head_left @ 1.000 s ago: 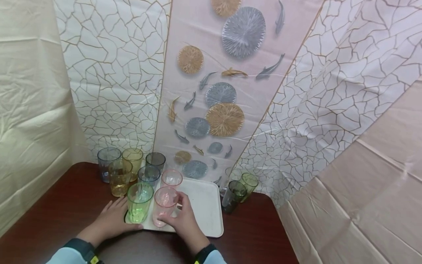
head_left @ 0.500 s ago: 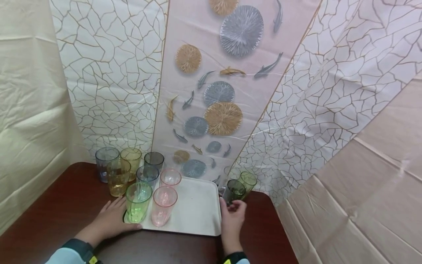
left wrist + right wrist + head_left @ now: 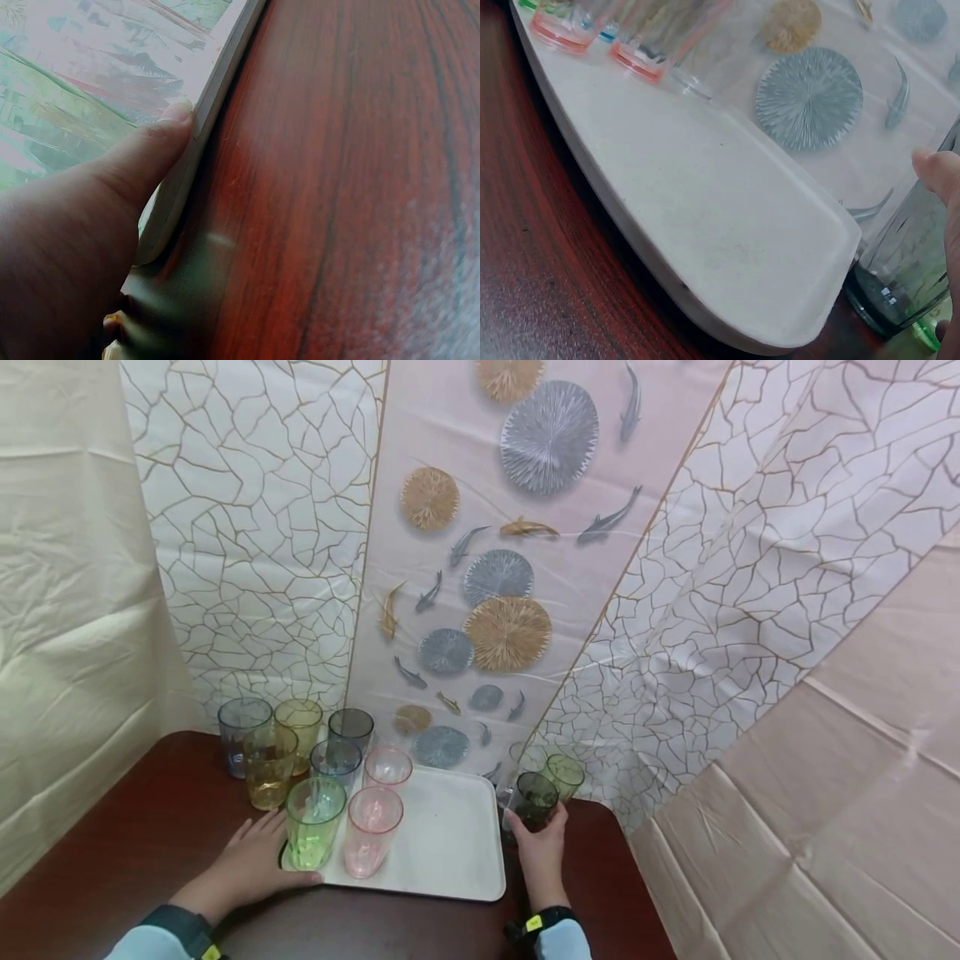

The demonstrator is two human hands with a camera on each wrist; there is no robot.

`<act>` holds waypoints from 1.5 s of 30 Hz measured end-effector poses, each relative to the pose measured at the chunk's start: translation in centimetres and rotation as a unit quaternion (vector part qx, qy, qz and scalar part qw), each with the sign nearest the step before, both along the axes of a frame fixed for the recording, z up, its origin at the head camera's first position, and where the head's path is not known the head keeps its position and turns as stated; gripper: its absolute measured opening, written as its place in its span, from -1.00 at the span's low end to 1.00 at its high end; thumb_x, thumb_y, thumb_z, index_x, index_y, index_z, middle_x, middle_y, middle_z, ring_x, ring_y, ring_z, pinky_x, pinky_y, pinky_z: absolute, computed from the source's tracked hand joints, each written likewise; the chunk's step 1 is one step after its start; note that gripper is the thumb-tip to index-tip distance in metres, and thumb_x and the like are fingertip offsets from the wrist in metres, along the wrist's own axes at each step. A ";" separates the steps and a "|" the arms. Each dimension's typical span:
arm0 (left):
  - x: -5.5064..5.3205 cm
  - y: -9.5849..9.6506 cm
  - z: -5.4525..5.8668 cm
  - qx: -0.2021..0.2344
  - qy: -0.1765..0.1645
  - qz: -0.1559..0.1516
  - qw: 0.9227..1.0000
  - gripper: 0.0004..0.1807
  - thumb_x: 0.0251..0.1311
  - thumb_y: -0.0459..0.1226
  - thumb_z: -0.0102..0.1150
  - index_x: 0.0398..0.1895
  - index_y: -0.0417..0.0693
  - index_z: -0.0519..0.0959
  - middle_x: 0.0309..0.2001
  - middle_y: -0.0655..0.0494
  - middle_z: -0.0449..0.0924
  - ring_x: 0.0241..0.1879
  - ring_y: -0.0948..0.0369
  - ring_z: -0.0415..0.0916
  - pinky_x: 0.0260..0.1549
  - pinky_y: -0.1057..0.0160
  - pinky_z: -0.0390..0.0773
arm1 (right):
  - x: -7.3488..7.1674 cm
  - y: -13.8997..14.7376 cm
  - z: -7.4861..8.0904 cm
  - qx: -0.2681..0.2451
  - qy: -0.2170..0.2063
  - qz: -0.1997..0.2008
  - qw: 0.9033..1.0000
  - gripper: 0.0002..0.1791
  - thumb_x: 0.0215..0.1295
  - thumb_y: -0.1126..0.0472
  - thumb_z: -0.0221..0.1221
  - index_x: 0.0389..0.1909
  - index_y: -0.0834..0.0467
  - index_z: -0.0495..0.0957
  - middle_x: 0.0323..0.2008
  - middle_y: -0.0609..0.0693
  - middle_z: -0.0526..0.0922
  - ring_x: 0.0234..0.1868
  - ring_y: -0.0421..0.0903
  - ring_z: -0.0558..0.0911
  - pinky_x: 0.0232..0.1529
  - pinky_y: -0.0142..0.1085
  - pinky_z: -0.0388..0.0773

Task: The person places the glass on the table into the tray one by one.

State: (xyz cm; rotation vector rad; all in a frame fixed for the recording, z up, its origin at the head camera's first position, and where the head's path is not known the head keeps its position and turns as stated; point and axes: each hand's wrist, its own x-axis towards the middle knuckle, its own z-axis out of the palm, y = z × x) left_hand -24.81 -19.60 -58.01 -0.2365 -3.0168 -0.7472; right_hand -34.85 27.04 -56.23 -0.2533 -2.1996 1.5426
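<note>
At the right of the white tray [image 3: 450, 852], my right hand [image 3: 542, 852] grips a dark smoky tumbler [image 3: 537, 797], thumb on its left side. In the right wrist view the thumb lies against the dark tumbler [image 3: 892, 259], its base beside the tray corner. My left hand [image 3: 251, 860] rests at the tray's front left corner, fingers extended along its side. The left wrist view shows its thumb [image 3: 154, 142] on the rim. A green tumbler [image 3: 313, 827] and a pink one [image 3: 371, 835] stand upright on the tray near that hand.
Another pink tumbler [image 3: 388, 768], a blue one [image 3: 336, 760] and a dark one [image 3: 351, 727] stand farther back on the tray. Amber [image 3: 270, 768], yellow [image 3: 303, 735] and blue [image 3: 243, 735] tumblers stand left of it. An olive-green tumbler [image 3: 566, 772] is behind the right hand. Patterned cloth hangs behind.
My right hand has let go of the front pink tumbler, moved right past the tray and taken hold of the dark tumbler there. The left hand has stayed at the tray corner.
</note>
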 end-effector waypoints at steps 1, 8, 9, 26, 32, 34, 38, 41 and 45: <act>0.0 0.0 0.0 -0.001 0.001 0.001 1.000 0.49 -0.18 0.62 0.20 0.52 -0.45 0.27 0.49 -0.48 0.19 0.46 -0.43 0.00 0.37 -0.52 -0.07 | -0.1 0.0 -0.2 -0.002 0.003 0.001 1.000 0.15 0.09 0.05 0.57 0.57 0.15 0.05 0.45 0.22 0.34 0.46 0.14 0.31 0.44 0.09 0.32; 0.0 0.0 -0.2 -0.005 -0.002 0.002 1.000 0.51 -0.20 0.64 0.19 0.51 -0.46 0.27 0.49 -0.47 0.21 0.47 -0.41 0.01 0.37 -0.51 -0.06 | -0.1 -0.1 -0.6 0.025 -0.002 -0.001 1.000 0.05 0.15 0.07 0.53 0.56 0.09 0.12 0.44 0.25 0.38 0.47 0.15 0.31 0.43 0.14 0.31; 0.0 0.0 -0.2 -0.005 -0.002 0.002 1.000 0.50 -0.20 0.64 0.19 0.51 -0.46 0.28 0.49 -0.47 0.21 0.47 -0.41 0.01 0.37 -0.51 -0.05 | -0.1 0.0 -0.5 0.028 -0.005 -0.002 1.000 0.04 0.15 0.05 0.53 0.55 0.09 0.13 0.44 0.26 0.39 0.46 0.16 0.32 0.43 0.15 0.32; 0.0 -0.2 0.0 -0.006 0.004 0.001 1.000 0.49 -0.18 0.62 0.20 0.50 -0.47 0.29 0.49 -0.49 0.20 0.46 -0.42 0.01 0.38 -0.51 -0.06 | 0.9 -2.8 2.6 0.021 0.018 0.017 0.999 0.15 0.07 -0.06 0.56 0.59 0.08 0.11 0.47 0.21 0.36 0.50 0.12 0.26 0.50 0.12 0.20; -0.1 -0.2 -0.2 -0.005 -0.002 0.001 1.000 0.49 -0.18 0.63 0.19 0.50 -0.47 0.29 0.48 -0.48 0.21 0.47 -0.41 0.00 0.38 -0.51 -0.06 | -0.3 -6.8 2.8 0.021 -0.013 0.052 0.998 0.16 0.06 -0.15 0.55 0.59 0.04 0.12 0.42 0.25 0.40 0.45 0.18 0.33 0.47 0.13 0.26; -0.1 -0.2 -0.2 -0.005 -0.004 0.000 1.000 0.49 -0.18 0.62 0.20 0.50 -0.47 0.29 0.48 -0.47 0.21 0.47 -0.41 0.01 0.38 -0.51 -0.06 | -0.8 -8.4 3.0 0.025 -0.023 0.064 0.997 0.13 0.07 -0.13 0.54 0.58 0.04 0.14 0.40 0.25 0.42 0.44 0.18 0.35 0.44 0.14 0.30; -0.1 -0.2 -0.3 -0.006 -0.004 0.000 1.000 0.49 -0.19 0.63 0.19 0.49 -0.47 0.30 0.48 -0.47 0.22 0.47 -0.40 0.01 0.38 -0.50 -0.06 | -2.4 -11.2 3.4 0.033 -0.041 0.093 0.994 0.04 0.11 -0.09 0.52 0.54 0.04 0.19 0.33 0.19 0.47 0.38 0.14 0.41 0.38 0.12 0.39; -0.2 -0.3 -0.4 -0.009 -0.001 -0.001 1.000 0.49 -0.19 0.64 0.18 0.49 -0.46 0.31 0.48 -0.46 0.23 0.47 -0.39 0.02 0.39 -0.50 -0.05 | -3.7 -12.8 3.5 0.042 -0.051 0.111 0.992 -0.04 0.13 -0.08 0.52 0.49 0.00 0.25 0.24 0.07 0.52 0.29 0.05 0.48 0.27 0.03 0.51; -0.2 -0.3 -0.3 -0.012 -0.002 0.002 1.000 0.49 -0.20 0.64 0.18 0.49 -0.45 0.32 0.48 -0.45 0.23 0.47 -0.39 0.02 0.39 -0.49 -0.04 | -5.3 -14.2 3.6 0.033 -0.056 0.140 0.988 -0.11 0.14 -0.06 0.51 0.45 -0.05 0.28 0.19 -0.01 0.51 0.24 -0.04 0.49 0.23 -0.07 0.54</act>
